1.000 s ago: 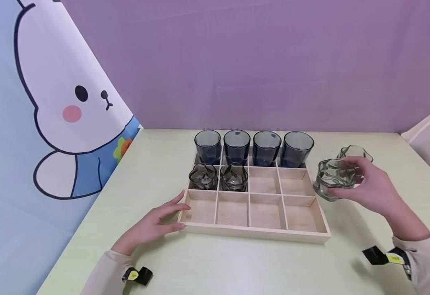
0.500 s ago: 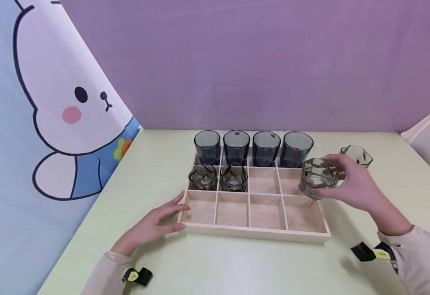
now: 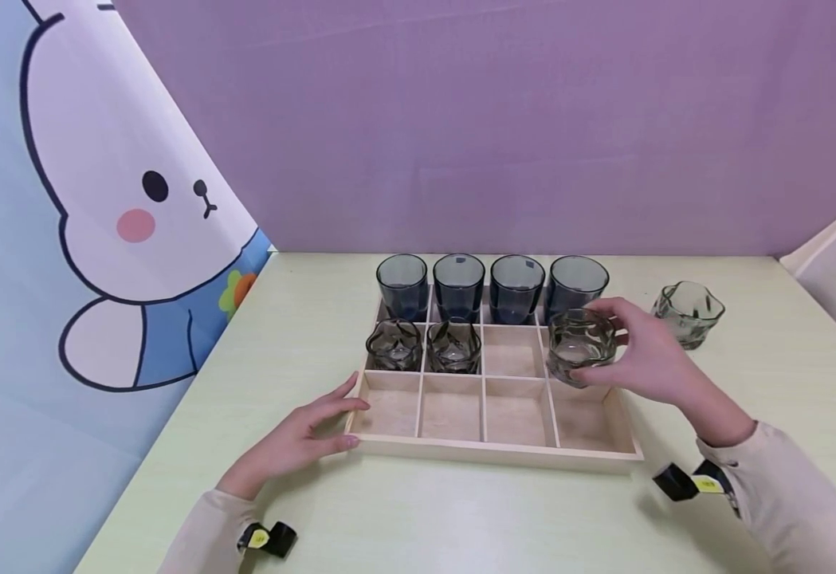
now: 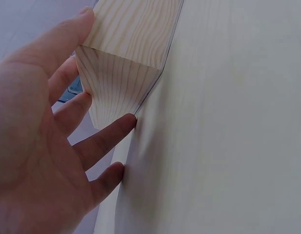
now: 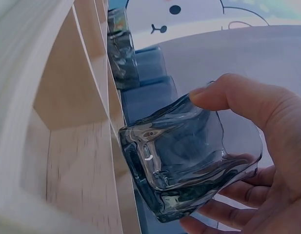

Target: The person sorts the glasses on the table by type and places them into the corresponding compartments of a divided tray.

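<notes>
In the head view my right hand [image 3: 640, 351] holds a greenish clear glass [image 3: 581, 347] with wavy sides, thumb on one side and fingers on the other. The glass is over the right end of the middle row of a wooden divided tray [image 3: 500, 454]. The right wrist view shows this wavy glass [image 5: 184, 156] tilted close over the compartment walls. My left hand [image 3: 296, 434] rests on the tray's left side; in the left wrist view its spread fingers touch the wooden corner [image 4: 123, 73]. Two dark wavy glasses [image 3: 394, 347] sit in the middle row's left compartments.
Several tall blue-grey tumblers [image 3: 459, 287] fill the tray's back row. Another greenish wavy glass [image 3: 688, 312] stands on the table [image 3: 461, 526] to the right of the tray. A purple backdrop [image 3: 504, 127] hangs behind the table, with a cartoon-print cloth [image 3: 102, 263] on the left.
My right hand has carried the greenish glass leftward from beside the tray to over its right compartment, uncovering the other glass on the table. The left hand has stayed put.
</notes>
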The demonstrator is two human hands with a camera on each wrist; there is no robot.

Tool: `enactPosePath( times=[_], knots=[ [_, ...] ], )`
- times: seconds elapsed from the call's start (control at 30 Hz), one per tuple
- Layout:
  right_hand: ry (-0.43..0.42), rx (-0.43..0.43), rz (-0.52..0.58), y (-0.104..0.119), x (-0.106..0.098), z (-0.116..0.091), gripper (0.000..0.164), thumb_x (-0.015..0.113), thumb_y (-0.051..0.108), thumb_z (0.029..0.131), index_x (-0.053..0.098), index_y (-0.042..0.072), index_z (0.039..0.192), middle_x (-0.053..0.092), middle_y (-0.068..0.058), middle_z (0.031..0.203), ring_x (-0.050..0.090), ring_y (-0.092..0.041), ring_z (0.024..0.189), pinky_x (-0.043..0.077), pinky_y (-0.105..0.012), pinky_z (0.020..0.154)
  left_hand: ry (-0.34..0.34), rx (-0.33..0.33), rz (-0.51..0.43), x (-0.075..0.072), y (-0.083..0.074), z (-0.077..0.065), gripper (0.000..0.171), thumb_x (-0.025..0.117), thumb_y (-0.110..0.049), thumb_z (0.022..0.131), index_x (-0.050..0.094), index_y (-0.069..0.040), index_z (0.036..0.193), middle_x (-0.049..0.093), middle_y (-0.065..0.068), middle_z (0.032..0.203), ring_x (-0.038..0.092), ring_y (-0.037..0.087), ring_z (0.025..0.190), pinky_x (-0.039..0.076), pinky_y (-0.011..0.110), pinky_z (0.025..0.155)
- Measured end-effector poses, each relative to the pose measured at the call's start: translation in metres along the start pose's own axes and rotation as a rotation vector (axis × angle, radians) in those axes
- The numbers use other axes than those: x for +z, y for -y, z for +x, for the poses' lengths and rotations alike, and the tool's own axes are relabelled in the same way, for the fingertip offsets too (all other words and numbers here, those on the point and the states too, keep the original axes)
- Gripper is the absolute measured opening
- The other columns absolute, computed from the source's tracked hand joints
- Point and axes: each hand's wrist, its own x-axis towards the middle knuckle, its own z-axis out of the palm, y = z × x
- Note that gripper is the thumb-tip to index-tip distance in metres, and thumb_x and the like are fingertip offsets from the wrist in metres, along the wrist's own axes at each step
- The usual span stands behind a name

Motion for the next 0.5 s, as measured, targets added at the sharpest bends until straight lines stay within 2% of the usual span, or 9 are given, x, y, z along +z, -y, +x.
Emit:
enactPosePath(
  times=[0.13,0.5],
  knots=[
    [0.022,-0.013,0.030,0.008,0.006,0.005,0.084,0.094,0.019,0.063,0.051,-0.004,0.132,0.063,-0.022,0.114,0.061,-0.036,0.101,0.052,-0.050,0.084,-0.001,-0.005,-0.001,0.000,0.000,0.000,0.042,0.072,-0.023,0.093,0.062,-0.016,0.134,0.025,0.014,0.161,0.027,0.043,0.144,0.023,0.065,0.110],
    [0.031,-0.087,0.110,0.021,0.026,0.022,0.082,0.093,0.007,0.059,0.052,-0.007,0.129,0.061,-0.021,0.118,0.062,-0.036,0.102,0.053,-0.050,0.088,0.004,-0.029,-0.010,0.000,0.000,0.000,0.042,0.072,-0.024,0.093,0.062,-0.016,0.134,0.025,0.013,0.161,0.026,0.042,0.145,0.023,0.065,0.111]
  ],
)
